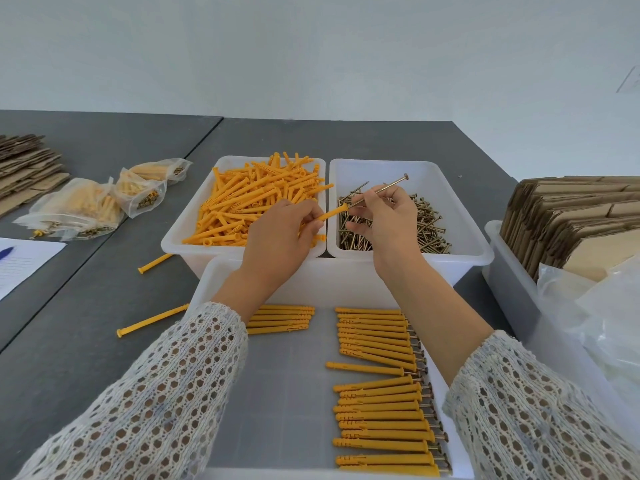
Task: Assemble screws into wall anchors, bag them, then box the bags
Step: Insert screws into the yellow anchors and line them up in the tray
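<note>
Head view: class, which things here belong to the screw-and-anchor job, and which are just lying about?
Job: held anchor, held screw, anchor bin, screw bin, assembled row, filled bags, flat boxes.
Lying about: paper sheet, pen.

long plastic wall anchors: orange-yellow, solid
thin metal screws: brassy gold
rectangular plastic bins: translucent white, plain
flat tabletop: dark grey, matte
knitted sleeves: white w/ open honeycomb-hole pattern
flattened cardboard boxes: brown, corrugated edges
clear plastic bags: see-thru, pale orange inside
sheet of paper: white w/ faint lines
wall: pale grey-white
</note>
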Demonstrator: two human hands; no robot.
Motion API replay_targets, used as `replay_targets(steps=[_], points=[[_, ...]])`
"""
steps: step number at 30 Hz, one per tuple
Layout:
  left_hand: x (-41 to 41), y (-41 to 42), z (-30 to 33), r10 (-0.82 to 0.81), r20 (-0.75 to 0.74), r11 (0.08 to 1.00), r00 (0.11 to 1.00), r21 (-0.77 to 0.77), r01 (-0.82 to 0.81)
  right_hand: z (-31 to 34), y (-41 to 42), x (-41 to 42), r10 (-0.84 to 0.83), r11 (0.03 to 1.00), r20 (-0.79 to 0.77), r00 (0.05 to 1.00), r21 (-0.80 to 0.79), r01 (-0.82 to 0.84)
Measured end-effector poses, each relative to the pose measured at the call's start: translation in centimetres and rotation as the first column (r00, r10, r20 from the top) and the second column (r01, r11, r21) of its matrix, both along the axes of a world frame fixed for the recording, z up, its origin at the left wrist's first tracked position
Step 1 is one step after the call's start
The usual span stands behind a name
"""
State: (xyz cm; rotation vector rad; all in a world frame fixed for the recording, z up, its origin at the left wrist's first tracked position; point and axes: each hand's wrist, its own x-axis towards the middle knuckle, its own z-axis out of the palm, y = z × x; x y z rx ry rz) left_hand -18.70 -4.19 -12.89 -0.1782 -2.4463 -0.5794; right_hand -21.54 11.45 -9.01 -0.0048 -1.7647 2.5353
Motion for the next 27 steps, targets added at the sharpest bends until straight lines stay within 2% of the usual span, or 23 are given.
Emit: replay_targets(steps=[8,12,15,19,22,27], points=[[0.0,-0.1,-0.1,-0.007,-0.018,1.000,1.000,-0.014,0.007,0.1,0.3,-0.1,0.033,0.999,0.091,0.995,-0.044,-0.030],[0.0,0.0,0.0,-0.010,-0.019,1.000,1.000,-0.024,0.009,-0.1,0.2,-0.1,0.009,1.000,0.073,0.997,-0.025,-0.008],[0.0,0.0,-0.1,-0.005,-0.018,1.000,1.000,-0.027,0.005,-0.3,-0.1,0.0,0.028,0.997,0.022,0.999,0.071,-0.030],[0.0,0.0,0.0,-0.003,-0.011,1.000,1.000,-0.027,0.003,-0.5,-0.6,0.4,0.108,0.951,-0.058,0.992,0.298,-0.086],[0.1,0.1,0.1,-0.004,-0.010,1.000,1.000,-0.012,0.004,-0.7,-1.1,0.8,0.167,0.926,-0.116,0.979,0.361,-0.115],[0.3,0.6,0.3,-0.048,-0.024,0.997,0.999,0.061,0.049,-0.9,-1.5,1.0,0.209,0.904,-0.121,0.970,0.402,-0.144]])
